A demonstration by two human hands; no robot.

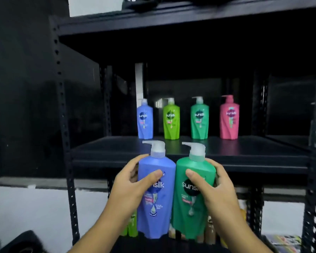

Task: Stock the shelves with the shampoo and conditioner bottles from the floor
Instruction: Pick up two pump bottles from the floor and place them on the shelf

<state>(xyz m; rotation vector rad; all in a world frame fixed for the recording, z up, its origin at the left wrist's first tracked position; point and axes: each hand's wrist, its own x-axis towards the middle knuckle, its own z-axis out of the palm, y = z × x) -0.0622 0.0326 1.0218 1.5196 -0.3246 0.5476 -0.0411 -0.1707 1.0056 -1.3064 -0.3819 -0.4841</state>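
Before black shelf unit, blue bottle [154,201] and green bottle [193,198] stood upright in air, sides touching, below shelf board [108,152]. Left hand [130,187] wrapped blue, thumb across label; right hand [217,187] wrapped green likewise. At back of board: four bottles apart in row, blue [145,121], lime [171,121], green [199,121], pink [229,121].

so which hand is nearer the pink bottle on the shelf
Right. The right hand is in front, below-left of the pink bottle; the left hand is farther left.
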